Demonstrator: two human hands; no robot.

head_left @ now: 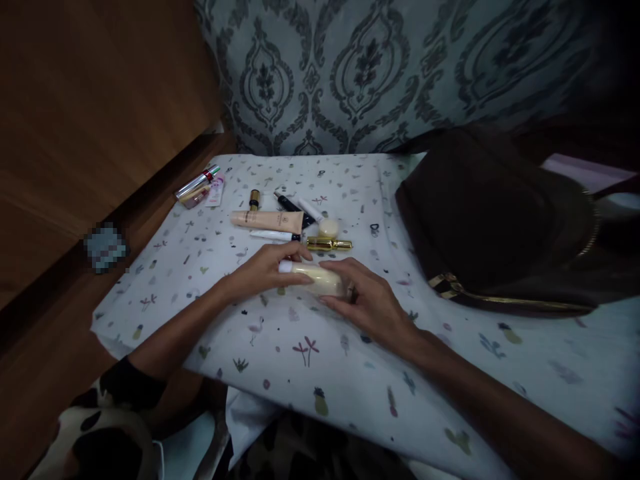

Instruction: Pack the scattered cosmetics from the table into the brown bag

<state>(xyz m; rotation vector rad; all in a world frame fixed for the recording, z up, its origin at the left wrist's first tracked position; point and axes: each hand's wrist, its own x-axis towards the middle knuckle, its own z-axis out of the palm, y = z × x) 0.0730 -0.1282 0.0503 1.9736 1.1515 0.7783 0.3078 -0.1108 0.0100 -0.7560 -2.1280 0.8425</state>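
Both of my hands hold a pale yellow bottle with a white cap (319,279), lying sideways just above the patterned cloth. At the capped end, my left hand (263,270) pinches it between thumb and fingers. My right hand (373,300) is wrapped round the other end. Just beyond lie a shiny gold tube (329,245), a round cream-coloured piece (328,228) and a slim white tube with a black end (273,235). Behind these are a peach squeeze tube (265,221), a black tube (289,203), a white tube (311,209) and a small gold-and-black lipstick-like tube (255,199).
A silver-and-red tube (196,183) lies with small packets at the cloth's far left corner. On the right a large dark brown bag (490,227) stands on the white printed cloth (350,373). Patterned fabric (325,73) rises behind, and a wooden panel (100,100) stands left.
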